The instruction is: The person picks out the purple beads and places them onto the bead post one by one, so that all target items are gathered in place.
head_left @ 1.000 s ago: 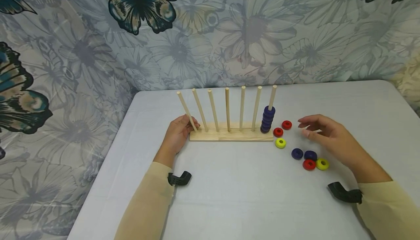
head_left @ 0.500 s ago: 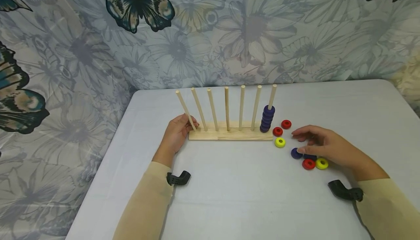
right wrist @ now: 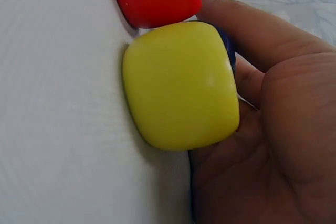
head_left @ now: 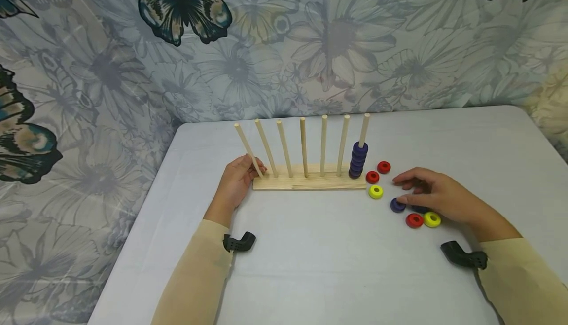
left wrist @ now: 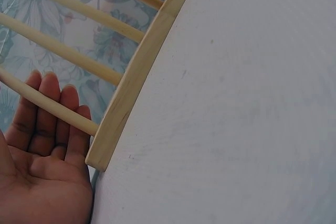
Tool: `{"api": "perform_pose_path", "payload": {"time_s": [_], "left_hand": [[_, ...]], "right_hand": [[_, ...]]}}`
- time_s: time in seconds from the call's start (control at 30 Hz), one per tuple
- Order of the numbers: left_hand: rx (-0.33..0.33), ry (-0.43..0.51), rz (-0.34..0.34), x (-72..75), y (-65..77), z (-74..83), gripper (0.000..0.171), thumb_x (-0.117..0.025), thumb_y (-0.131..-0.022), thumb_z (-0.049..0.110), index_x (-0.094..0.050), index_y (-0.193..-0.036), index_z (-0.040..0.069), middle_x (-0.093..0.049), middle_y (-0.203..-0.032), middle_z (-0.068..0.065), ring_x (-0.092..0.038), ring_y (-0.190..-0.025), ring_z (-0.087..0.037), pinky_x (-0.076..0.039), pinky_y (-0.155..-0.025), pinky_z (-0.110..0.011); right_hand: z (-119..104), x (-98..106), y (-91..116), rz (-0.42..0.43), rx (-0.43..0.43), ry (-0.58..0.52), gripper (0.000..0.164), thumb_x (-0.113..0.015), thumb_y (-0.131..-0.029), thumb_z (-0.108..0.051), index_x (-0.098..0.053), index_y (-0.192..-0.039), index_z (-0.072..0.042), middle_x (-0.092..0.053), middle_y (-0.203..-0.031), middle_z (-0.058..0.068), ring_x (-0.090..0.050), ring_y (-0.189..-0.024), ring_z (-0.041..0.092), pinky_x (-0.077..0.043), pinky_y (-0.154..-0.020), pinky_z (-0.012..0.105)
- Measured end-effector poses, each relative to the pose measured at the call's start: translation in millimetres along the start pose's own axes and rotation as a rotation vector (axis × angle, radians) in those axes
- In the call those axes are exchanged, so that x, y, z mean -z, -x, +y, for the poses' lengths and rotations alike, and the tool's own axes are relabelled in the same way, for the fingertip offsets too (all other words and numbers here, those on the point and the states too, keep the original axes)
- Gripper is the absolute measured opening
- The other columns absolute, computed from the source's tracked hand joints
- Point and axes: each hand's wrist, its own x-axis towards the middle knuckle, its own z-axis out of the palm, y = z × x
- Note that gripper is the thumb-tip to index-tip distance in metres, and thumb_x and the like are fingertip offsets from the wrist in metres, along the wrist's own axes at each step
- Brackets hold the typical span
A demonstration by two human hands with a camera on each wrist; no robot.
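Observation:
A wooden stand (head_left: 306, 183) with several upright pegs rises from the table, its rightmost peg carrying a stack of dark blue rings (head_left: 358, 160). My left hand (head_left: 237, 179) is at the stand's left end, fingers extended behind the leftmost peg (left wrist: 58, 109). To the right, my right hand (head_left: 437, 194) hovers low over loose rings, thumb tip overlapping a blue ring (head_left: 397, 205), with a gap between thumb and forefinger. A second blue ring (head_left: 419, 209) is mostly covered by this hand. Beside it lie a red ring (head_left: 414, 221) and a yellow ring (right wrist: 181, 85).
Close to the stand's right end lie two red rings, the farther red ring (head_left: 383, 167) and the nearer red ring (head_left: 372, 177), plus a yellow ring (head_left: 375, 192). A white cloth covers the table (head_left: 310, 256). Behind it hangs a floral backdrop (head_left: 266, 68).
My right hand has come down and slightly left, its thumb now overlapping the blue ring. My left hand keeps its place at the stand. The whole scene shifts slightly left in view.

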Motion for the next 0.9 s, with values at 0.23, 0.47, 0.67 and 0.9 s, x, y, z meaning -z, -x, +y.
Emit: {"api": "perform_pose_path", "payload": {"time_s": [0.23, 0.47, 0.67, 0.9], "left_hand": [[0.003, -0.001, -0.001, -0.6, 0.8, 1.0, 0.051, -0.071, -0.096, 0.060, -0.074, -0.098, 0.009, -0.069, -0.100, -0.007, -0.070, -0.100, -0.020, -0.056, -0.095, -0.031], [-0.006, 0.002, -0.002, 1.2, -0.6, -1.7, 0.051, -0.072, -0.096, 0.060, -0.074, -0.098, 0.009, -0.070, -0.100, -0.007, -0.070, -0.100, -0.020, -0.056, -0.095, -0.031], [-0.012, 0.006, -0.008, 1.2, -0.7, -1.7, 0.051, -0.073, -0.097, 0.059, -0.075, -0.099, 0.009, -0.070, -0.101, -0.007, -0.070, -0.100, -0.020, -0.056, -0.095, -0.031], [-0.009, 0.000, -0.006, 0.6, -0.1, -0.8, 0.050, -0.071, -0.098, 0.058, -0.074, -0.100, 0.008, -0.069, -0.101, -0.007, -0.070, -0.100, -0.020, -0.056, -0.095, -0.031]], "right_hand": [[0.0, 1.1, 1.8, -0.037, 0.034, -0.030, 0.049, -0.091, -0.093, -0.016, -0.069, -0.136, -0.007, -0.066, -0.136, 0.009, -0.060, -0.113, 0.015, -0.048, -0.093, 0.013], [-3.1, -1.1, -1.0, 0.000, -0.020, 0.037, 0.035, -0.084, -0.101, -0.021, -0.072, -0.131, -0.009, -0.069, -0.125, 0.007, -0.060, -0.104, 0.023, -0.052, -0.085, 0.019], [-2.6, -1.6, -0.4, 0.049, -0.008, 0.054, 0.025, -0.081, -0.103, -0.018, -0.074, -0.126, -0.009, -0.069, -0.113, 0.003, -0.059, -0.095, 0.020, -0.052, -0.078, 0.020], [-5.5, -1.8, -1.1, 0.050, -0.009, 0.076, 0.025, -0.080, -0.104, -0.017, -0.074, -0.126, -0.008, -0.067, -0.112, 0.003, -0.058, -0.096, 0.023, -0.051, -0.079, 0.020]]}}
